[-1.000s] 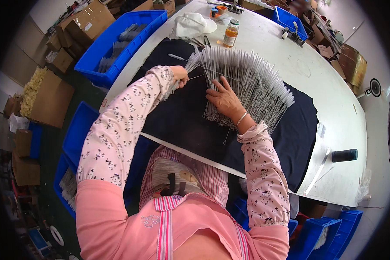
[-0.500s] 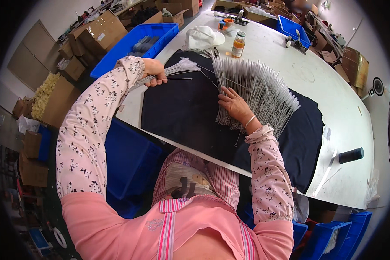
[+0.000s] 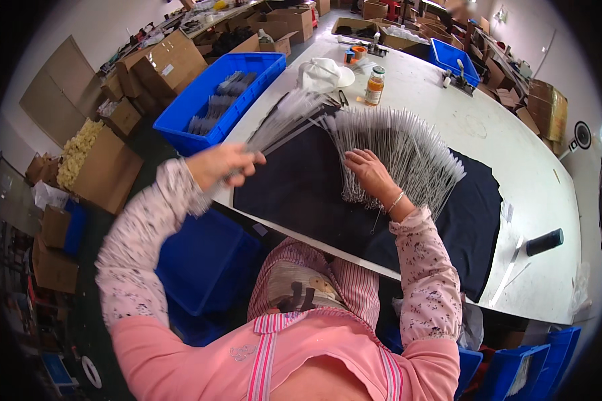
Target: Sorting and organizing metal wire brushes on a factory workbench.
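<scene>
My left hand point(image 3: 222, 164) is closed around a bundle of straw brushes point(image 3: 284, 121). Their white bristle ends fan out up and to the right over the dark cloth point(image 3: 281, 180), and motion blurs them. A large row of the same wire-handled straw brushes point(image 3: 411, 144) lies spread on that cloth, bristles away from me and looped wire ends toward me. On the left part of this row rests my right hand point(image 3: 373, 179), its fingers stretched out over the wires. What lies under its palm is hidden.
Beyond the brushes stand a white cap point(image 3: 322, 75) and a glass bottle point(image 3: 374, 87) on the white table point(image 3: 441, 80). A dark cylinder point(image 3: 545, 242) lies at the right. Blue bins point(image 3: 204, 142) flank the table at left, one holding grey bundles; cardboard boxes point(image 3: 167, 65) are stacked behind.
My left hand has swung down toward me with the bundle, whose bristle ends now point more upward and are clear of the row. My right hand stays at the row, its fingers shifted slightly.
</scene>
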The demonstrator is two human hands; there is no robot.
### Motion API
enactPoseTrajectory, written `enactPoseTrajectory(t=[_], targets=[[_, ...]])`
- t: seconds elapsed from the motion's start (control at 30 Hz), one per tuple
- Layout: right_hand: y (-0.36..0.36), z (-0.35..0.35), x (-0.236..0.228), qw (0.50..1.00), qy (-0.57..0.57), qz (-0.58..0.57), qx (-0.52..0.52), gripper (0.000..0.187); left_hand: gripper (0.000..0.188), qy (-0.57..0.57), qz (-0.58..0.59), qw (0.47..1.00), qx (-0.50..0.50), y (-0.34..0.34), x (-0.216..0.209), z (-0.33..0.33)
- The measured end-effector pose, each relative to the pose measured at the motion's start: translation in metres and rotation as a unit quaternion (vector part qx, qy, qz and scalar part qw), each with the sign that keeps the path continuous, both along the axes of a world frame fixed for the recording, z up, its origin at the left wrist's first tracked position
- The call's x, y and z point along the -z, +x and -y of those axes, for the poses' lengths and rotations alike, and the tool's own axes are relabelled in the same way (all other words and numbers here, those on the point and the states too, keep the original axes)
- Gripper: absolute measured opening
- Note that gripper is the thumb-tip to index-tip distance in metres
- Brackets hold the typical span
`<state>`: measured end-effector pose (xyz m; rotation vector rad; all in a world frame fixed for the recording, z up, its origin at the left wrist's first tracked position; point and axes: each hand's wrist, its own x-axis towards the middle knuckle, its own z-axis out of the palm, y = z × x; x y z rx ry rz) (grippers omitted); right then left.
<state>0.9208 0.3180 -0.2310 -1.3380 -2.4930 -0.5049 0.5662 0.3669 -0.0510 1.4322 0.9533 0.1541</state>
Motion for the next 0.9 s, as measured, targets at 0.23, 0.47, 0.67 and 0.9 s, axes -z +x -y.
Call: enactPoseTrajectory(t=[0.23,0.47,0.67,0.9], targets=[[-0.103,0.064,-0.035,0.445,-0.33,-0.83,0.062,0.025,0.025,-0.117,0.209,0.968,-0.069,0.041,0.14,0.098],[-0.127,0.094,-0.002,0.424,-0.201,-0.876,0.115,0.014,0.02,-0.11,0.214,0.963,-0.119,0.066,0.167,0.14],[-0.132,0.101,-0.002,0.502,-0.174,-0.829,0.175,0.016,0.019,-0.093,0.208,0.963,-0.145,0.062,0.179,0.144],[-0.14,0.1,-0.007,0.509,-0.182,-0.832,0.128,0.014,0.016,-0.013,0.216,0.963,-0.16,0.067,0.199,0.147]])
